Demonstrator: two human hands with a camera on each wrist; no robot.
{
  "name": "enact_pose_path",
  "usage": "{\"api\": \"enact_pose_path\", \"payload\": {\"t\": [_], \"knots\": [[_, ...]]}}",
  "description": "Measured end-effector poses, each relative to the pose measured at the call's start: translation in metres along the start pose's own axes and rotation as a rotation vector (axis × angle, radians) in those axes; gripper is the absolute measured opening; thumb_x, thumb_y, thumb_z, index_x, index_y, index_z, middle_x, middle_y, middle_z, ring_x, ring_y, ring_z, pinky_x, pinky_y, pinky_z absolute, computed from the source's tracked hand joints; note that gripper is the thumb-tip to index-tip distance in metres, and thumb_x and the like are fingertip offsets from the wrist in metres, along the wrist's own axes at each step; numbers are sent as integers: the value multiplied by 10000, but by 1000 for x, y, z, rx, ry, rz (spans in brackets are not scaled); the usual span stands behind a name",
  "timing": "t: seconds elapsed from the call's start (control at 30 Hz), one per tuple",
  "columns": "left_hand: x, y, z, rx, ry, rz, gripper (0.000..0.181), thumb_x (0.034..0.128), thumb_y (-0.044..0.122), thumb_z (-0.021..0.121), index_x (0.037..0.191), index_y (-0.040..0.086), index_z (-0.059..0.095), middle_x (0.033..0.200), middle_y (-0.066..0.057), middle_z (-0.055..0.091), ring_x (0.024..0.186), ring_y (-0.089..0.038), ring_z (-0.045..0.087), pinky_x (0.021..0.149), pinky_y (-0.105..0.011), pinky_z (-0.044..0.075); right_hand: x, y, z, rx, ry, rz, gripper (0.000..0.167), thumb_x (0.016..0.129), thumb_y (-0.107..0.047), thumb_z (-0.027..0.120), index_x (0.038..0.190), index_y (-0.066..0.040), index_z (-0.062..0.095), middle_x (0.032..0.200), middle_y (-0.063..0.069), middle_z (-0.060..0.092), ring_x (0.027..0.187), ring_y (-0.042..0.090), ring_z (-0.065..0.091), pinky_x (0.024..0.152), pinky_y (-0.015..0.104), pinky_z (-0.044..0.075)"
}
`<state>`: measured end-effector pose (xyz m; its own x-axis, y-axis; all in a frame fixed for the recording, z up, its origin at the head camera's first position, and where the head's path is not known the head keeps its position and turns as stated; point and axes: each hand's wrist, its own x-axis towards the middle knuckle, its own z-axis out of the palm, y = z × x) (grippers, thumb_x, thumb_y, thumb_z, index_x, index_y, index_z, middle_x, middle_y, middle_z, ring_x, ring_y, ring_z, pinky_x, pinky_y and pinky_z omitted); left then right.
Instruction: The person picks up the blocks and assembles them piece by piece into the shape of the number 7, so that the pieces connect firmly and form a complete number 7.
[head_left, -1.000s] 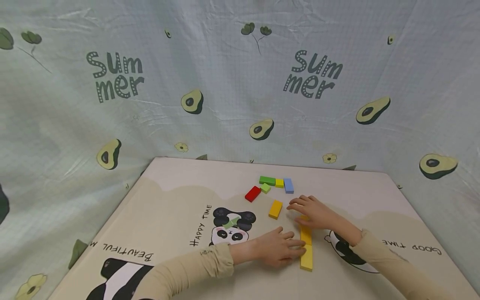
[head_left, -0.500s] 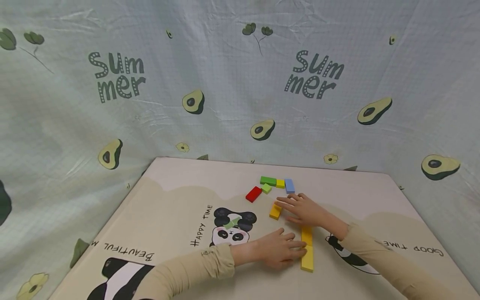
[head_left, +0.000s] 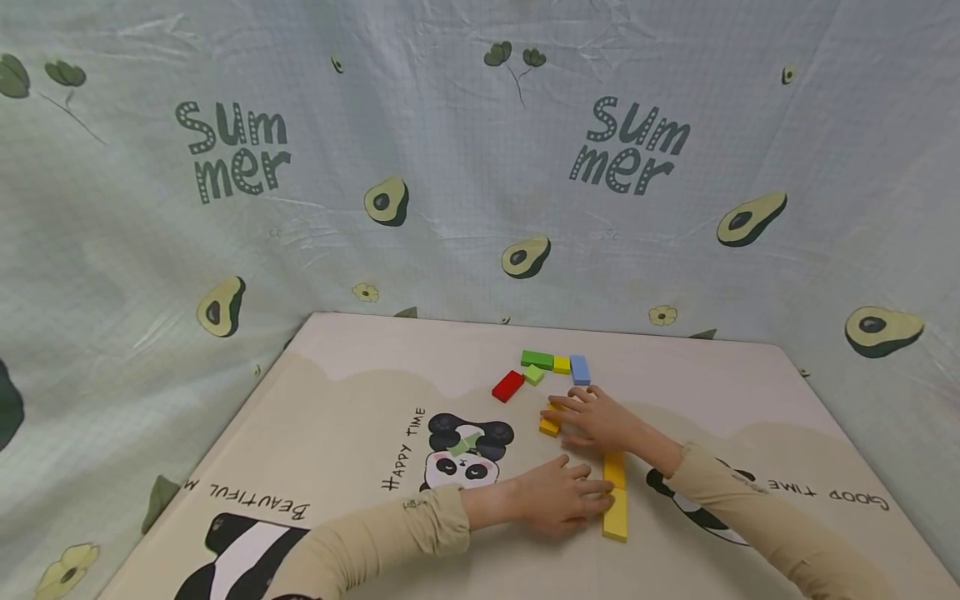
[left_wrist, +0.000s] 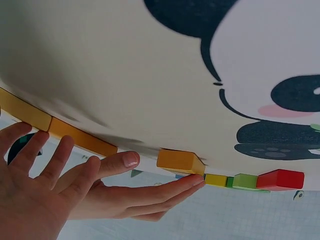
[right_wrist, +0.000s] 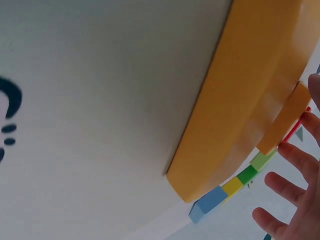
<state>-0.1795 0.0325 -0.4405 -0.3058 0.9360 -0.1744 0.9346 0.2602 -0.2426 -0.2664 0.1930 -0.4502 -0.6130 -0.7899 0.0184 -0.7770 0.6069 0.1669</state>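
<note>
In the head view, two yellow blocks lie end to end, a near block (head_left: 615, 517) and a far block (head_left: 614, 472). My left hand (head_left: 561, 497) rests beside them, with spread fingers touching their side near the joint. Farther off, my right hand (head_left: 603, 422) reaches over a separate orange-yellow block (head_left: 550, 427). Its fingertips touch that block's far side and partly cover it. In the left wrist view the right thumb (left_wrist: 120, 162) stands apart from this block (left_wrist: 177, 161), while the straight index finger meets its edge.
Behind the right hand lie a red block (head_left: 508, 386), a light green block (head_left: 533, 375), a green block (head_left: 537, 359), a small yellow block (head_left: 562, 364) and a blue block (head_left: 580, 370). A panda-print cloth (head_left: 360, 375) covers the table; a printed curtain (head_left: 450, 167) hangs behind.
My right hand has moved left from the far yellow block to the separate orange-yellow block, and its fingers now touch it. The left hand has stayed in place.
</note>
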Motion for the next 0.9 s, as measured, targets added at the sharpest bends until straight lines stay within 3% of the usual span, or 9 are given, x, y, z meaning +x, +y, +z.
{"api": "enact_pose_path", "payload": {"t": [0.7, 0.9], "knots": [[-1, -2, 0, -28, 7, 8, 474, 934, 381, 385, 1386, 264, 306, 1450, 75, 301, 1261, -164, 376, 1011, -335, 362, 2, -6, 3, 8, -13, 84, 423, 853, -492, 487, 1202, -255, 498, 1244, 114, 485, 1118, 325, 442, 919, 523, 384], [0, 0, 1, -50, 6, 4, 477, 936, 375, 381, 1391, 258, 298, 1454, 70, 295, 1279, -176, 363, 1018, -352, 357, -2, -4, 7, 11, 73, 33, 383, 883, -482, 442, 1172, -234, 481, 1122, 127, 513, 1027, 317, 452, 853, 518, 405]]}}
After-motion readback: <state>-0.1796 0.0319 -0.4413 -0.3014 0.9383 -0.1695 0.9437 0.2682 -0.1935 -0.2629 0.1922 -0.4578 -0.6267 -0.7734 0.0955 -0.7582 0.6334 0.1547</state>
